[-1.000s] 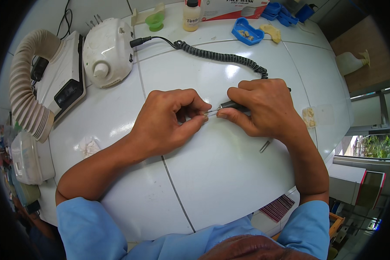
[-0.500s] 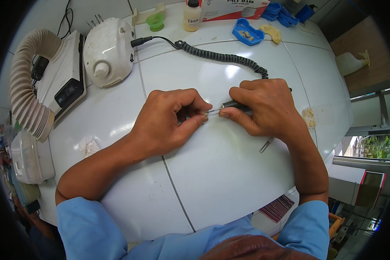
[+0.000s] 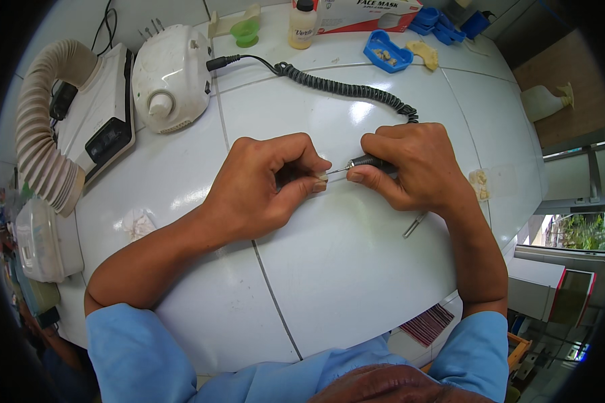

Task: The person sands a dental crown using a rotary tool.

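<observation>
Between the thumb and fingers of my left hand (image 3: pixel 265 178) is a small pale tooth-like piece (image 3: pixel 323 177), mostly hidden by the fingertips. My right hand (image 3: pixel 413 164) is closed round a black rotary handpiece (image 3: pixel 366 161), thumb underneath and fingers over it. Its thin metal bur (image 3: pixel 337 170) points left, with the tip at or very near the pale piece; contact is too small to tell. A coiled black cord (image 3: pixel 343 84) runs behind my right hand toward the white control unit (image 3: pixel 171 80). Below my right wrist lies a slim metal rod (image 3: pixel 415 225).
A dust extractor with a ribbed hose (image 3: pixel 37 134) stands at the left, near crumpled tissue (image 3: pixel 138 225). Along the back are a green cup (image 3: pixel 245 32), a bottle (image 3: pixel 302 27), a mask box (image 3: pixel 366 17) and a blue tray (image 3: pixel 388 52) of small pieces. A clear packet (image 3: pixel 479 185) lies right.
My right hand has shifted slightly right with the handpiece, showing a little more of the pale piece at my left fingertips. My left hand keeps its pinch.
</observation>
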A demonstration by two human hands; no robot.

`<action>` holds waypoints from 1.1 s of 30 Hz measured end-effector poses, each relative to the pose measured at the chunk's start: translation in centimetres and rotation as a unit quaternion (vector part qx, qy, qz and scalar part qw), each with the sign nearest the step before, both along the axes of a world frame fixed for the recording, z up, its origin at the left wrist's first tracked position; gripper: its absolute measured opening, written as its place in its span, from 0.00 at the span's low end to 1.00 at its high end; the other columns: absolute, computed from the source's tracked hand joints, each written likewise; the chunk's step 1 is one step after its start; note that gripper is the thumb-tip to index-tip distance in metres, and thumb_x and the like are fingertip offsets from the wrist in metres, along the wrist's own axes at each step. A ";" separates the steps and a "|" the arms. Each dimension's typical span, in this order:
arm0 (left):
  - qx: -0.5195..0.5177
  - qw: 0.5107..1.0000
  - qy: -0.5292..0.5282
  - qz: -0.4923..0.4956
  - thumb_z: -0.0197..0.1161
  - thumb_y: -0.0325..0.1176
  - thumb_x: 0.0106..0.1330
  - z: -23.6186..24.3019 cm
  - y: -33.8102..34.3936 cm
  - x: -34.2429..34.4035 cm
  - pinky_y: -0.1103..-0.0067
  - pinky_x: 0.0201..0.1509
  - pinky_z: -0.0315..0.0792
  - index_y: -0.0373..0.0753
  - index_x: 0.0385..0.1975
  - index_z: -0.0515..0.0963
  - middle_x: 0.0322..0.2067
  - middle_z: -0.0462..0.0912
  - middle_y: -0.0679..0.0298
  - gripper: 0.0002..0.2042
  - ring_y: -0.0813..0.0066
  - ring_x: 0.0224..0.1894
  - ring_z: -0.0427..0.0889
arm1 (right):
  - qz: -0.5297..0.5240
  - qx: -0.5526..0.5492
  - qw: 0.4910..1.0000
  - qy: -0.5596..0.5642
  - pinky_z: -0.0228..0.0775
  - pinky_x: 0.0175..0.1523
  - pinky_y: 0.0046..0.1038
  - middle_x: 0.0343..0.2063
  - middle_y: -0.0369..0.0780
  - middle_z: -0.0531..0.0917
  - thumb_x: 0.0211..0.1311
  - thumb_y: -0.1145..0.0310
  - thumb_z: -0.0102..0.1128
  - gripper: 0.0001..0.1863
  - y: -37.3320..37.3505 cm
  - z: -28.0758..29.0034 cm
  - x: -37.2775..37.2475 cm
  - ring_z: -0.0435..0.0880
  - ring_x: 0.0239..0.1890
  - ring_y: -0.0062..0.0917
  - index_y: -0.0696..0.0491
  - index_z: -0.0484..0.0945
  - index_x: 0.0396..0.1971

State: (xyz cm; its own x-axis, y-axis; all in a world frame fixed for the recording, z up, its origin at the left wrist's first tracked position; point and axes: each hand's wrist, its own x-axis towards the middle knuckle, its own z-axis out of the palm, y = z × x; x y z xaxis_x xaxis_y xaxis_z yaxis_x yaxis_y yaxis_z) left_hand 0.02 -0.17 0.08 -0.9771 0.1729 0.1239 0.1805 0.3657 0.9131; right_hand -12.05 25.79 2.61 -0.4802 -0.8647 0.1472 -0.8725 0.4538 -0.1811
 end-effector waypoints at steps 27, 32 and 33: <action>-0.006 1.000 -0.014 0.013 0.78 0.27 0.70 -0.1 0.1 0.0 0.80 0.39 0.79 0.30 0.45 0.90 0.31 0.91 0.64 0.09 0.81 0.33 0.87 | -0.004 0.018 0.999 0.028 0.62 0.27 0.41 0.17 0.36 0.81 0.76 0.31 0.65 0.34 -0.2 0.0 0.4 0.81 0.19 0.34 0.49 0.86 0.26; -0.001 1.000 -0.021 0.016 0.78 0.27 0.70 0.0 0.1 0.0 0.80 0.40 0.80 0.30 0.45 0.90 0.31 0.91 0.64 0.09 0.81 0.33 0.87 | -0.007 0.028 0.999 0.032 0.62 0.26 0.40 0.17 0.36 0.81 0.77 0.31 0.65 0.34 -0.3 0.0 0.5 0.81 0.19 0.33 0.48 0.87 0.27; -0.005 1.000 -0.019 0.015 0.78 0.27 0.70 0.0 0.1 0.0 0.80 0.40 0.80 0.30 0.45 0.91 0.31 0.91 0.64 0.09 0.81 0.33 0.87 | -0.008 0.031 0.999 0.031 0.62 0.26 0.40 0.17 0.36 0.81 0.77 0.31 0.65 0.34 -0.3 0.1 0.5 0.81 0.19 0.33 0.48 0.87 0.27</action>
State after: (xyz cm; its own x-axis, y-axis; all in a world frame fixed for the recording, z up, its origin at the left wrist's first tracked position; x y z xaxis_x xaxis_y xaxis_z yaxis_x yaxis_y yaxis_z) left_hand -0.02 -0.02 0.08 -0.9859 0.1444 0.0847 0.1342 0.3793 0.9155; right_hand -11.51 25.45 2.66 -0.4863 -0.8651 0.1227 -0.8734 0.4769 -0.0986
